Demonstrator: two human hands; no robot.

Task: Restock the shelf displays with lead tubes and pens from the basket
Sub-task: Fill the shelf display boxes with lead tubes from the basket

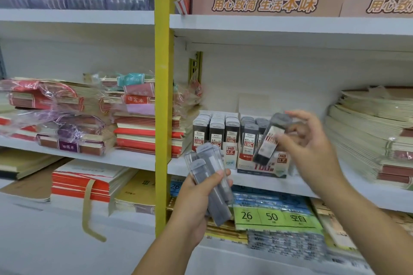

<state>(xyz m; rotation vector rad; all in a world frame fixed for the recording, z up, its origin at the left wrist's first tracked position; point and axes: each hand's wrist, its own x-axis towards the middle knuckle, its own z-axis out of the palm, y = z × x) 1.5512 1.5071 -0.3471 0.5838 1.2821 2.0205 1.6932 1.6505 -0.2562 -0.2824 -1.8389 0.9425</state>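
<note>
My left hand (196,198) grips a bundle of several grey lead tubes (212,181) below the middle shelf's front edge. My right hand (306,143) pinches a single lead tube (269,140), tilted, just in front of the display. Two display boxes sit on the middle shelf: the HB 0.5 box (214,134) on the left, packed with upright tubes, and the HB 0.7 box (252,140) on the right. The single tube hangs over the right side of the 0.7 box. No basket or pens are in view.
Stacks of notebooks (138,118) fill the shelf left of a yellow upright post (164,96). More notebook stacks (375,131) lie to the right of the display. Below are card packs (272,216) with green labels; cardboard display boxes (266,0) stand above.
</note>
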